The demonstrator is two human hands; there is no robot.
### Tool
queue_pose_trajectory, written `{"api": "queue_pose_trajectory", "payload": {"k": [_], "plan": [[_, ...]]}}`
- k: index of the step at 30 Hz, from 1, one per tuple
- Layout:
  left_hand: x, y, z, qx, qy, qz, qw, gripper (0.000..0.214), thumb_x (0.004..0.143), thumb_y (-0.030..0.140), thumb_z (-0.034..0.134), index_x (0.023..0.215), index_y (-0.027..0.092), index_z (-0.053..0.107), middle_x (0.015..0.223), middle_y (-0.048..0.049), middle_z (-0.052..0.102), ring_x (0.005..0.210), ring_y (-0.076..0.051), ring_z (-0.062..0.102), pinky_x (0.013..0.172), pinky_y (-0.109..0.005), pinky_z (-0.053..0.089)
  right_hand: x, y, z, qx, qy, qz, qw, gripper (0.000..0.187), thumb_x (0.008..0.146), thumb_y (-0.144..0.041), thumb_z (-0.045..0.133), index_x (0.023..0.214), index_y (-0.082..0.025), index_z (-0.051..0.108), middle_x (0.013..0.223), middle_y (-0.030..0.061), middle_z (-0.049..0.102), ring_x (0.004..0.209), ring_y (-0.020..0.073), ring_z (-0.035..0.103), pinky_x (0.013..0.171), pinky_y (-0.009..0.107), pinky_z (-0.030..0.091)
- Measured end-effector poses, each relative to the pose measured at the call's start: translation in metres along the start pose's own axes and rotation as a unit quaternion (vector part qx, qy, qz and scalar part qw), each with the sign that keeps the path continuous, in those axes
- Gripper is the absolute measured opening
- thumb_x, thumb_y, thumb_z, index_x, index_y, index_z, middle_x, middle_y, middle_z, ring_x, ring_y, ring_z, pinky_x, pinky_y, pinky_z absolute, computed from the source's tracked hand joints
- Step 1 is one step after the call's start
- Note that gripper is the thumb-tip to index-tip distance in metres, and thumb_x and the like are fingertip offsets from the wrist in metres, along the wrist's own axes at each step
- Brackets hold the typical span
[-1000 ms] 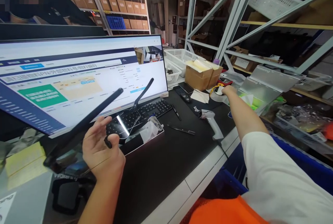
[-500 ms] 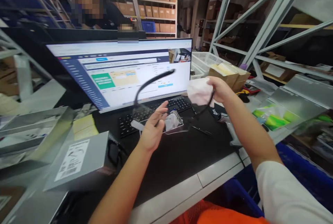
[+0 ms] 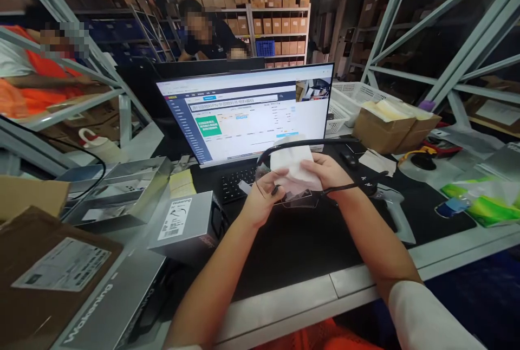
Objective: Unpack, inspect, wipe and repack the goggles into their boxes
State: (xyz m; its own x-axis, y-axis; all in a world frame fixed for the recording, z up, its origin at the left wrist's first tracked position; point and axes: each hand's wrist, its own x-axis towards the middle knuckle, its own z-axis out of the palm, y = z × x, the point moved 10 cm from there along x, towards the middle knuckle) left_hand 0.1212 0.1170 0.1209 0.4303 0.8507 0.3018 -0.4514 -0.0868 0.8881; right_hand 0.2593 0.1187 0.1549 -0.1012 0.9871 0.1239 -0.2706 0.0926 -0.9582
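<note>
Left hand (image 3: 263, 198) pinches glasses (image 3: 280, 147) thumb to fingers, right hand (image 3: 328, 171) pinches white tissue (image 3: 296, 161); glasses held up before the monitor (image 3: 247, 117), tissue contact unclear; support them close to the tissue, press lightly, don't twist

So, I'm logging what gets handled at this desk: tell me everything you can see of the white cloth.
The cloth is white, thin-looking and folded, with a pinkish tint low down; whether woven or paper, I can't tell. It is held up above the desk, before the lower edge of the monitor. The right hand grips its right side; fingers of the left hand are at its left edge. The black glasses cross its top.
</note>
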Motion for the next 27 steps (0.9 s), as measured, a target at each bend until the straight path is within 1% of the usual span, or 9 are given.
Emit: {"api": "queue_pose_trajectory", "payload": {"k": [3, 5, 8, 10, 12, 17, 23, 25, 27], "plan": [[0.0, 0.009, 0.001, 0.044, -0.009, 0.048, 0.998, 0.054, 0.074, 0.052, 0.086, 0.119, 0.024, 0.074, 0.139, -0.011, 0.062, 0.131, -0.03, 0.057, 0.111, -0.042, 0.046, -0.007, -0.027, -0.032, -0.033, 0.11, -0.096, 0.989, 0.035, 0.069, -0.051, 0.083, 0.087, -0.021, 0.074, 0.089, 0.0052, 0.076, 0.085, 0.0242, 0.073, 0.082, 0.04, 0.06], [-0.001, 0.021, -0.001, 0.065, 0.001, 0.107, 0.992, 0.05, 0.078, 0.052, 0.082, 0.12, 0.026, 0.073, 0.141, -0.0101, 0.061, 0.134, -0.029, 0.056, 0.111, -0.041, 0.046, -0.028, -0.063, -0.067, -0.065, 0.257, -0.21, 0.941, 0.028, 0.076, -0.048, 0.077, 0.085, -0.022, 0.071, 0.089, 0.0045, 0.075, 0.086, 0.0243, 0.073, 0.086, 0.044, 0.06], [-0.004, 0.038, -0.006, 0.066, 0.029, 0.191, 0.979, 0.048, 0.085, 0.049, 0.078, 0.129, 0.033, 0.067, 0.129, -0.0076, 0.069, 0.131, -0.026, 0.059, 0.116, -0.043, 0.042, -0.102, -0.116, -0.096, -0.097, 0.464, -0.435, 0.765, 0.017, 0.085, -0.038, 0.067, 0.093, -0.024, 0.071, 0.099, 0.0035, 0.076, 0.1, 0.0258, 0.073, 0.096, 0.049, 0.058], [-0.007, 0.047, -0.006, 0.065, 0.034, 0.237, 0.969, 0.048, 0.085, 0.046, 0.078, 0.13, 0.037, 0.065, 0.125, -0.0051, 0.072, 0.131, -0.024, 0.06, 0.119, -0.044, 0.04, -0.15, -0.133, -0.088, -0.1, 0.509, -0.564, 0.643, 0.014, 0.09, -0.032, 0.065, 0.1, -0.027, 0.073, 0.108, 0.0013, 0.076, 0.116, 0.0273, 0.069, 0.104, 0.051, 0.054], [-0.01, 0.053, -0.004, 0.074, 0.037, 0.266, 0.96, 0.048, 0.084, 0.045, 0.08, 0.129, 0.038, 0.066, 0.124, -0.0044, 0.072, 0.133, -0.024, 0.059, 0.12, -0.044, 0.039, -0.176, -0.138, -0.074, -0.112, 0.506, -0.623, 0.586, 0.017, 0.092, -0.029, 0.065, 0.105, -0.032, 0.075, 0.114, -0.0019, 0.076, 0.123, 0.0284, 0.066, 0.107, 0.052, 0.052], [-0.016, 0.057, -0.002, 0.11, 0.075, 0.26, 0.956, 0.051, 0.079, 0.054, 0.082, 0.123, 0.034, 0.067, 0.119, -0.0066, 0.074, 0.13, -0.029, 0.062, 0.117, -0.047, 0.042, -0.165, -0.134, -0.061, -0.174, 0.51, -0.552, 0.636, 0.018, 0.096, -0.034, 0.063, 0.106, -0.031, 0.077, 0.108, 0.0007, 0.077, 0.111, 0.0312, 0.071, 0.101, 0.055, 0.056], [-0.022, 0.064, 0.007, 0.103, 0.061, 0.283, 0.952, 0.046, 0.084, 0.053, 0.077, 0.126, 0.036, 0.065, 0.119, -0.0053, 0.074, 0.13, -0.027, 0.061, 0.119, -0.049, 0.04, -0.132, -0.126, -0.078, -0.187, 0.47, -0.497, 0.705, 0.02, 0.097, -0.035, 0.059, 0.106, -0.026, 0.075, 0.104, 0.0041, 0.074, 0.107, 0.0287, 0.071, 0.099, 0.052, 0.054], [-0.019, 0.06, 0.008, 0.098, 0.059, 0.259, 0.959, 0.047, 0.084, 0.054, 0.076, 0.126, 0.034, 0.066, 0.119, -0.0067, 0.074, 0.133, -0.029, 0.059, 0.12, -0.049, 0.039, -0.114, -0.122, -0.083, -0.211, 0.442, -0.448, 0.748, 0.019, 0.095, -0.036, 0.06, 0.102, -0.024, 0.074, 0.096, 0.0039, 0.073, 0.096, 0.0253, 0.072, 0.09, 0.046, 0.056], [-0.016, 0.056, 0.01, 0.095, 0.044, 0.228, 0.968, 0.048, 0.084, 0.057, 0.075, 0.123, 0.03, 0.069, 0.124, -0.0096, 0.071, 0.14, -0.031, 0.052, 0.122, -0.051, 0.036, -0.082, -0.114, -0.075, -0.278, 0.345, -0.366, 0.819, 0.017, 0.093, -0.035, 0.062, 0.095, -0.023, 0.073, 0.086, 0.0029, 0.071, 0.083, 0.0214, 0.069, 0.078, 0.037, 0.055]]}}
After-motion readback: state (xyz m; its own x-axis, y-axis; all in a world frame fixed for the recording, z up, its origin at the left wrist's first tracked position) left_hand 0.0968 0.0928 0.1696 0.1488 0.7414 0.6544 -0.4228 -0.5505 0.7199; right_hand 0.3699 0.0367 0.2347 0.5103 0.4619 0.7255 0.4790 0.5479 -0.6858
